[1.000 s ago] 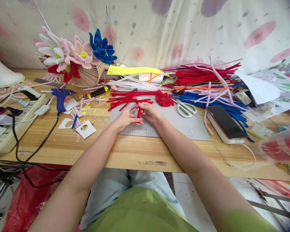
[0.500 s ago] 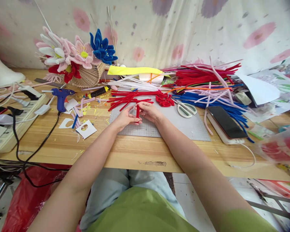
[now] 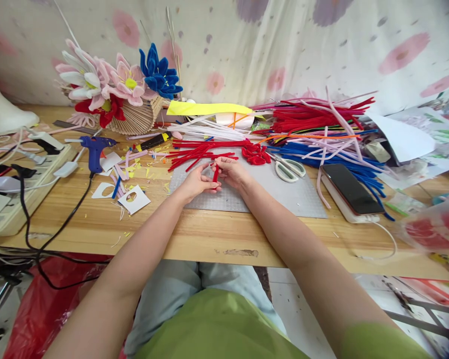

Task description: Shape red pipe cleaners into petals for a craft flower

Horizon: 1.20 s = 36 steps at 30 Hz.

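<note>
Between my hands, above the grey cutting mat (image 3: 273, 192), is a short red pipe cleaner (image 3: 215, 174), held roughly upright. My left hand (image 3: 199, 181) pinches its lower end with the fingertips. At the upper end, my right hand (image 3: 231, 172) has thumb and fingers closed on it. Just behind the hands lie loose red pipe cleaners (image 3: 194, 149). Looped red pieces (image 3: 256, 154) rest right of these, beside scissors with pale handles (image 3: 290, 170).
A blue glue gun (image 3: 96, 152) and white card pieces with holes (image 3: 134, 199) lie to the left. Fuzzy flowers (image 3: 129, 85) stand behind them. On the right are blue pipe cleaners (image 3: 303, 152) and a phone (image 3: 349, 188) on a white block. A power strip (image 3: 56, 172) sits far left.
The red pipe cleaner now tilts slightly, its top leaning right, and looks narrower. My right fingers have shifted a little at its upper end. The rest of the table looks the same.
</note>
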Each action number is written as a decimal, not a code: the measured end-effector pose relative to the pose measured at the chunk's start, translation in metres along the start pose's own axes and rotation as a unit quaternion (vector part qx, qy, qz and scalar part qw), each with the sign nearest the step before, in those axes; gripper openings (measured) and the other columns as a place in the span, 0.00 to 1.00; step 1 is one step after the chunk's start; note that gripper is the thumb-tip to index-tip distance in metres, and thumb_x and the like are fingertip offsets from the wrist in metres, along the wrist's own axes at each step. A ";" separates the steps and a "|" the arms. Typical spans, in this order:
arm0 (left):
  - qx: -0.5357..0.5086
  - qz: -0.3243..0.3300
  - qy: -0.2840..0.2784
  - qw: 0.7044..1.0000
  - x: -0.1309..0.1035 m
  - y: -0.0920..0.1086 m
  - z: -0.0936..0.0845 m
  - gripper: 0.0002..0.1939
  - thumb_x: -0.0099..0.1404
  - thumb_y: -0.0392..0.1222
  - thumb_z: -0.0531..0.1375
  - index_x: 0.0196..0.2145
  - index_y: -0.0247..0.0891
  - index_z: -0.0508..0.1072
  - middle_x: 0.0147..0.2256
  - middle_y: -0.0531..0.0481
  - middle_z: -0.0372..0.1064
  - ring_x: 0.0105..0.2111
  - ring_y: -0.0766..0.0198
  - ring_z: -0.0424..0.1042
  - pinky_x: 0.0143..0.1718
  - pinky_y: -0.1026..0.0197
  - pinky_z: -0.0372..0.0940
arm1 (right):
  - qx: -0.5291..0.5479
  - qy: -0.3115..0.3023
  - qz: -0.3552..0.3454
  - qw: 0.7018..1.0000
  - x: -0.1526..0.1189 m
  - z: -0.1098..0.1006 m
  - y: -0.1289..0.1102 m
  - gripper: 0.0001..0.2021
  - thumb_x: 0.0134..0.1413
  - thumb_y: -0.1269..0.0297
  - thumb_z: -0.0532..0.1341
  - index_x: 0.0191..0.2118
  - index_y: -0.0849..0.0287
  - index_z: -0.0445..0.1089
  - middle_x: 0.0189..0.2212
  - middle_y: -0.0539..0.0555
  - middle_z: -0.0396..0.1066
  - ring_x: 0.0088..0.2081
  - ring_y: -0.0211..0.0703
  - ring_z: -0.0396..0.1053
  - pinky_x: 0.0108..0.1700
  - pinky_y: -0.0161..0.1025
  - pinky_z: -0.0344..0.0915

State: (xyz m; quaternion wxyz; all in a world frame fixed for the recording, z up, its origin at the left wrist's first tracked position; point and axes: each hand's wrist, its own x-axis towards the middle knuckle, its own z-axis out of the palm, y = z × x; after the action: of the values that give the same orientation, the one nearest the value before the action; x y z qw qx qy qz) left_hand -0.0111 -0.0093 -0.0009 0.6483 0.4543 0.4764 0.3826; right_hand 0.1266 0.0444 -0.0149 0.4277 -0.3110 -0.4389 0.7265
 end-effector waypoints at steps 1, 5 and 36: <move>0.003 -0.001 -0.001 1.000 0.000 0.000 0.000 0.48 0.48 0.30 0.67 0.62 0.35 0.48 0.23 0.51 0.73 0.27 0.62 0.76 0.30 0.64 0.69 | -0.005 0.003 -0.002 1.000 0.000 0.001 0.000 0.10 0.44 0.66 0.64 0.21 0.62 0.62 0.19 0.49 0.65 0.19 0.27 0.52 0.19 0.28 0.44; 0.002 0.002 -0.017 1.000 -0.001 0.000 0.000 0.45 0.49 0.30 0.67 0.61 0.36 0.51 0.24 0.50 0.74 0.28 0.62 0.76 0.32 0.63 0.69 | -0.049 0.023 -0.009 0.998 -0.002 0.003 -0.003 0.13 0.42 0.61 0.65 0.21 0.61 0.61 0.18 0.48 0.64 0.18 0.27 0.52 0.19 0.29 0.42; 0.527 0.187 0.332 0.760 0.015 -0.004 -0.043 0.06 0.64 0.34 0.49 0.38 0.38 0.64 0.42 0.41 0.64 0.44 0.57 0.65 0.43 0.56 0.60 | -0.578 0.332 -0.046 0.744 -0.003 -0.037 -0.012 0.10 0.50 0.64 0.55 0.39 0.60 0.67 0.31 0.57 0.72 0.35 0.48 0.68 0.40 0.43 0.62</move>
State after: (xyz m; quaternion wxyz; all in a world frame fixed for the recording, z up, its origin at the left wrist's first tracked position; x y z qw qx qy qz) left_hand -0.0487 0.0130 -0.0150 0.0238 0.6489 0.6936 0.3120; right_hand 0.1630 0.0583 -0.0189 0.3173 -0.6996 -0.6188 0.1640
